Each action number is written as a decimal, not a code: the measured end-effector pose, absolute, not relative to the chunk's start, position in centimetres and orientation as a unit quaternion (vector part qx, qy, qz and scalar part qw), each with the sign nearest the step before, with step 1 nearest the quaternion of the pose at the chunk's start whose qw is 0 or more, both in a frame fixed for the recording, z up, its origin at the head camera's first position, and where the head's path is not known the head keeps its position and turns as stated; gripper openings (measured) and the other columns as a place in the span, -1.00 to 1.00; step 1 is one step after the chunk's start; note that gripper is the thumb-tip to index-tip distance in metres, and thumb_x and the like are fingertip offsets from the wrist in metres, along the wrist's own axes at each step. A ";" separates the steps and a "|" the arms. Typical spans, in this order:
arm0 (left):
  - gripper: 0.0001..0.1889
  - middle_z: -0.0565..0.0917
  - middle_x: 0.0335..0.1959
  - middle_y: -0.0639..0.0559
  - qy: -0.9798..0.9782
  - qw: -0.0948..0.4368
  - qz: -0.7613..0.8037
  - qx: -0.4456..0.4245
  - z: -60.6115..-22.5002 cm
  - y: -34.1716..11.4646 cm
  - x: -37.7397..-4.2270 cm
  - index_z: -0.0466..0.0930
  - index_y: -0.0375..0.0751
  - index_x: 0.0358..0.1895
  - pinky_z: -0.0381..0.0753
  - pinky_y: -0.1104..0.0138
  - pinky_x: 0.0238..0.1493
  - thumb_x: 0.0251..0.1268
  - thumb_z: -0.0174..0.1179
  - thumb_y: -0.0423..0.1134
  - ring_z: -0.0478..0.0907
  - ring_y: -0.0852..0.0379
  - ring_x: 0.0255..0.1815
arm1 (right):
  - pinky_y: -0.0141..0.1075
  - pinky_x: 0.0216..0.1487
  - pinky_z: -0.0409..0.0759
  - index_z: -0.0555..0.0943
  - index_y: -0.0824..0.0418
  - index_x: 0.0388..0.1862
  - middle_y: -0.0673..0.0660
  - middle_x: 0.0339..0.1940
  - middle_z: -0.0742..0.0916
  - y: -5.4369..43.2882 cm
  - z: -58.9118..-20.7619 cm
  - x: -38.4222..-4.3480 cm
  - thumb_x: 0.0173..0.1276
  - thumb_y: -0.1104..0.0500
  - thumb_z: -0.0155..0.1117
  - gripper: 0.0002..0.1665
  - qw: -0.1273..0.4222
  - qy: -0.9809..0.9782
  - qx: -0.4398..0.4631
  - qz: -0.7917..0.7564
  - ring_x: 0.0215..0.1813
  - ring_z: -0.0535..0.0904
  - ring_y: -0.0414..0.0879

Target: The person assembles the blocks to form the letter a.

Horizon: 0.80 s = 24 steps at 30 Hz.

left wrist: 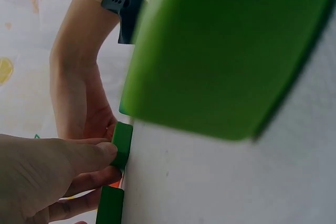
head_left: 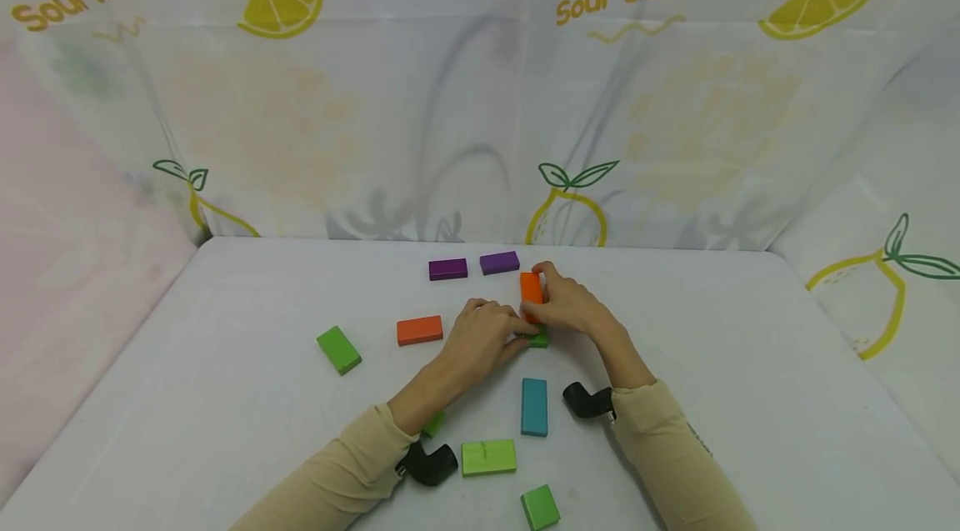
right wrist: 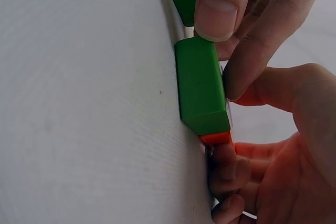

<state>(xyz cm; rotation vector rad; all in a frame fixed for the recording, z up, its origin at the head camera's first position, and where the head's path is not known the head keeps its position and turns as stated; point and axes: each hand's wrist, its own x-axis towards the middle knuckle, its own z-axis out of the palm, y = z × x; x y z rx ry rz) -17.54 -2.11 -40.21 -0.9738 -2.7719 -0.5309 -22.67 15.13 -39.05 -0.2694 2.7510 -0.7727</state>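
Observation:
Near the table's back, my right hand (head_left: 573, 303) holds an orange block (head_left: 531, 288) between thumb and fingers, its long side pointing away from me. Just in front of that block's near end lies a green block (head_left: 539, 340), which my left hand (head_left: 483, 335) pinches with thumb and index finger. In the right wrist view the green block (right wrist: 202, 85) rests on the table with the left thumb on its corner, and a strip of the orange block (right wrist: 216, 138) shows behind it. The left wrist view shows the left thumb against the green block (left wrist: 123, 142).
Two purple blocks (head_left: 447, 269) lie at the back. A red-orange block (head_left: 420, 330) and a green block (head_left: 339, 350) lie left of the hands. Nearer me are a blue block (head_left: 534, 407), a light green block (head_left: 488, 458) and another green block (head_left: 540, 507).

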 end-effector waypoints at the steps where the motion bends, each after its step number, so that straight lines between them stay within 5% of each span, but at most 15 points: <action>1: -0.80 0.75 -0.27 0.18 -0.926 0.078 -0.177 -0.325 -40.2 -2.1 -17.5 0.74 0.11 -0.12 0.41 0.09 0.17 0.19 0.29 -0.13 0.60 0.13 -0.23 | -0.34 -0.40 0.39 0.20 0.17 0.32 0.12 -0.35 0.60 15.1 -39.1 -22.7 0.20 -0.03 0.16 -0.25 0.135 0.949 -0.095 -0.268 -0.41 0.49 -0.08; 24: -0.71 0.63 -0.12 0.10 -0.927 0.058 -0.185 -0.321 -40.2 -2.0 -17.4 0.71 0.08 -0.04 0.46 0.09 0.11 0.13 0.33 -0.09 0.56 0.16 -0.10 | -0.34 -0.38 0.40 0.13 0.19 0.40 0.11 -0.41 0.55 16.4 -39.3 -22.7 0.33 -0.07 0.14 -0.22 0.153 0.930 -0.114 -0.313 -0.44 0.44 -0.10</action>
